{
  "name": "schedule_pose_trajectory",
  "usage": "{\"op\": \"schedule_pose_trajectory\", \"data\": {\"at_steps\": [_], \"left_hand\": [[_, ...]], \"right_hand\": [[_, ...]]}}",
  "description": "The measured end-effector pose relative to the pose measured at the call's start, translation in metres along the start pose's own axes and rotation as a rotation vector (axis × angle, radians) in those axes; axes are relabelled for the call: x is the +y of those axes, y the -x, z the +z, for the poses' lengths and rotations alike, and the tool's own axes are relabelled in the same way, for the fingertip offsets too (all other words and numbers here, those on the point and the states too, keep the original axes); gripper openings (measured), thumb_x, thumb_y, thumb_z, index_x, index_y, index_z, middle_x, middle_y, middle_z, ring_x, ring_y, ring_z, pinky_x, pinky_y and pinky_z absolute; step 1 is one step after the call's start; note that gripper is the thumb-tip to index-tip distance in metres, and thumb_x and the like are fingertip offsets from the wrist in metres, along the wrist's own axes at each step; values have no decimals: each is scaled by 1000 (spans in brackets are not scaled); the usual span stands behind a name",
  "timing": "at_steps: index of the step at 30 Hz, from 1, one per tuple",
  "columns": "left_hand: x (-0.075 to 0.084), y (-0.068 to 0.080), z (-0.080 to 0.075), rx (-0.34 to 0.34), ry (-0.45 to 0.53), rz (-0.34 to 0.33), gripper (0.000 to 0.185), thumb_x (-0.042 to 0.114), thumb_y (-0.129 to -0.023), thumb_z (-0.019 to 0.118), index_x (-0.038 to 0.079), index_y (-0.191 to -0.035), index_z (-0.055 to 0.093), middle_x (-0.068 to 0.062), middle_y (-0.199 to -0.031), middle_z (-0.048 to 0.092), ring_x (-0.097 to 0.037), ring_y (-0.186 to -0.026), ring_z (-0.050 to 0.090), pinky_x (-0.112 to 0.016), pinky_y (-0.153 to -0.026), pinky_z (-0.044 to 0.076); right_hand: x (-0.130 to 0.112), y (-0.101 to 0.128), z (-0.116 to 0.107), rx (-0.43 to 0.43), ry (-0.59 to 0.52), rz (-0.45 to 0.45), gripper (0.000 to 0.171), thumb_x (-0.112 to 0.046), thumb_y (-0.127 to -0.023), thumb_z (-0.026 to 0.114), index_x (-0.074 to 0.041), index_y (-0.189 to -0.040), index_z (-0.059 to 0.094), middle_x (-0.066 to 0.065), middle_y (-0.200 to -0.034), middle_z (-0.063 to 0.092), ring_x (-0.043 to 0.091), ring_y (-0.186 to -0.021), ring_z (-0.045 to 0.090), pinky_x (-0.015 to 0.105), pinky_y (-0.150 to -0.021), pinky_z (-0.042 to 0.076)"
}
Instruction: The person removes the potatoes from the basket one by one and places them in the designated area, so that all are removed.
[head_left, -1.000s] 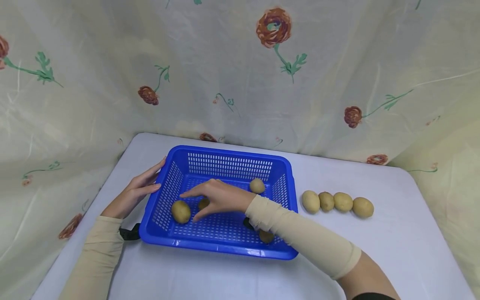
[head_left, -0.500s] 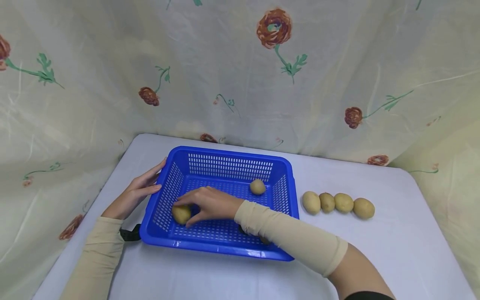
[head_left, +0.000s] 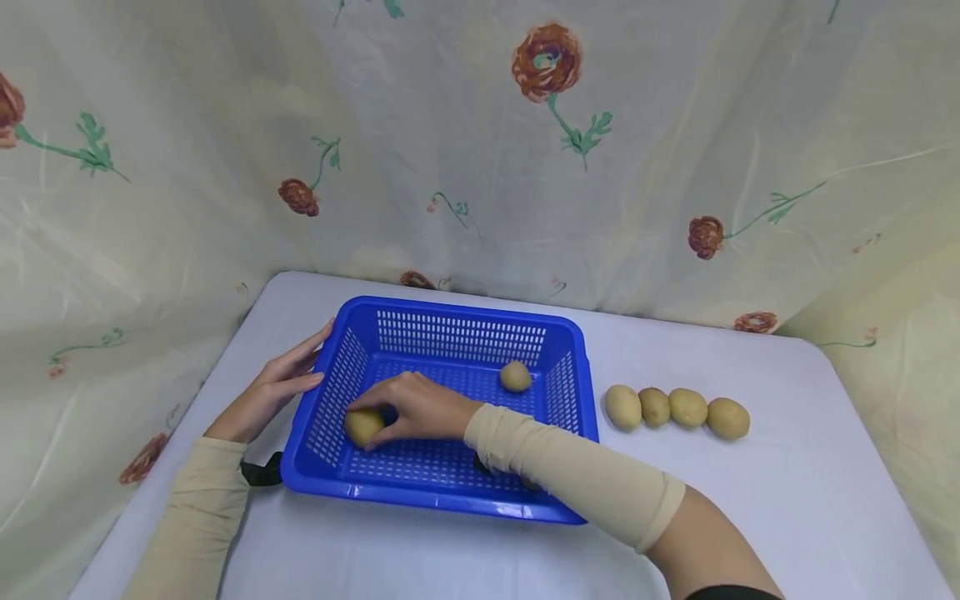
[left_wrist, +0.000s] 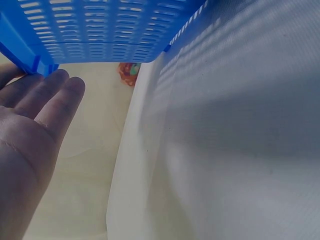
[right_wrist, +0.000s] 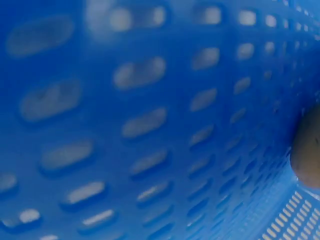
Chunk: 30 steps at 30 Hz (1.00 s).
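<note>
The potato (head_left: 363, 426) is oval and tan-yellow, lying on the floor of the blue basket (head_left: 450, 333) near its left wall. The right hand (head_left: 420, 408) grasps it with curled fingers. The left hand (head_left: 266, 396) rests flat-fingered against the basket's left rim.

No readable text, labels, brands or numbers in any view. Blue basket (head_left: 457, 333): plain perforated plastic, no markings. Backdrop cloth (head_left: 480, 150): printed flowers only, no lettering. Bench (head_left: 750, 500): bare, no signs.
</note>
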<state>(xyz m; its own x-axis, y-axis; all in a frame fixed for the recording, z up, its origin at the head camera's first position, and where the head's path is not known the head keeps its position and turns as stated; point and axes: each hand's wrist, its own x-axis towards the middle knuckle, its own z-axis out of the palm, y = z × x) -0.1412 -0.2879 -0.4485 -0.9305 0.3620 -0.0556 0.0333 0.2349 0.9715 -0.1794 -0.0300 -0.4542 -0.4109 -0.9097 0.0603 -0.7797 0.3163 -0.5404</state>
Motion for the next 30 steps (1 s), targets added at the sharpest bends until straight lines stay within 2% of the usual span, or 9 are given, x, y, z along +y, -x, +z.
{"op": "schedule_pose_trajectory", "data": {"at_steps": [4, 9, 17, 25, 30], "left_hand": [[-3, 1, 1, -5, 12, 3, 67, 22, -106, 51, 24, -166, 21, -6, -176, 12, -46, -160, 10, -81, -119, 4], [-3, 1, 1, -1, -1, -4, 68, 25, -106, 52, 26, -166, 22, -4, -176, 12, -45, -161, 10, -82, -118, 5], [-1, 0, -1, 12, -10, -8, 69, 25, -106, 53, 26, -166, 21, -4, -176, 12, -46, -161, 9, -82, -118, 5], [0, 1, 0, 26, -18, -22, 70, 27, -105, 54, 26, -166, 21, -4, -176, 13, -45, -161, 9, -82, -118, 6], [0, 1, 1, 21, -18, -17, 70, 27, -106, 54, 25, -167, 20, -4, -176, 13, -45, -161, 9, -82, -118, 7]], "right_hand": [[4, 1, -3, 60, -122, 14, 54, -33, -88, 83, -12, -136, 69, 2, -132, 73, 9, -119, 70, 14, -99, 52], [0, 5, -19, 160, -336, 54, 56, -19, -86, 85, -7, -138, 66, 9, -136, 71, 22, -121, 71, 18, -96, 57], [-5, 15, -40, 276, -580, 109, 57, -9, -85, 84, -7, -139, 65, 11, -143, 65, 25, -118, 72, 27, -88, 63], [-6, 27, -50, 352, -651, 124, 58, -2, -84, 83, -5, -139, 64, 12, -146, 63, 30, -126, 68, 30, -93, 62], [-3, 36, -56, 397, -663, 138, 58, -4, -84, 84, -9, -139, 65, 9, -146, 63, 28, -125, 68, 32, -93, 62]]}}
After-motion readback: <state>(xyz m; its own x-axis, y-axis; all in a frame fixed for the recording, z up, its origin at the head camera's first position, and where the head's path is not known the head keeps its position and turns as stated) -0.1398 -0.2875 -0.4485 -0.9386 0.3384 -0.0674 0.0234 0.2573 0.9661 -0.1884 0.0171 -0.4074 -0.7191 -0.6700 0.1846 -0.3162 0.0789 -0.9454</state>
